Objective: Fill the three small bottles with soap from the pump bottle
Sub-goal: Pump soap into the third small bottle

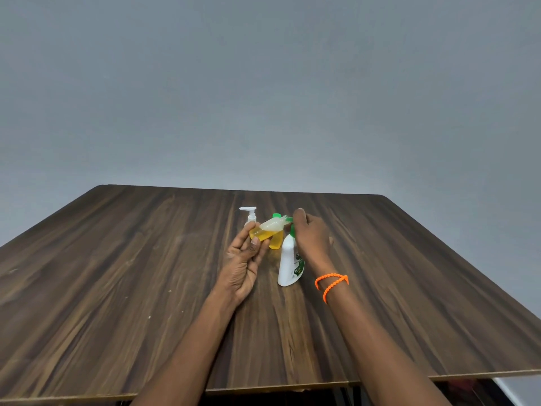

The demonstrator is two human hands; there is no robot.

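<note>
— Where are the hands right now?

— I have the left hand (244, 259) raised over the middle of the worktop (117, 273), palm turned up. Its grip is pinched on a small clear bottle (268, 230), fingers under the base and thumb on top. The bottle is tilted, neck pointing up and to the right, with yellow soap pooled in its lower half.

— And the right?

— The right hand (311, 235) sits on top of the white pump bottle (289, 265), which stands upright on the worktop just right of centre. Its grip is curled down over the green pump head (289, 220), the nozzle poking out to the left. The small bottle's mouth meets that nozzle; I cannot tell whether soap is flowing.

— The other small bottles?

— A yellow one with a green cap (276, 240) stands just behind the tilted bottle, partly hidden by it. A small white-topped pump bottle (250, 216) stands further back and to the left, near the left fingertips. I cannot tell how full that one is.

— Anything else in view?

— An orange beaded band (332, 284) wraps the right wrist, and a plain grey wall (263, 83) rises behind the worktop.
</note>
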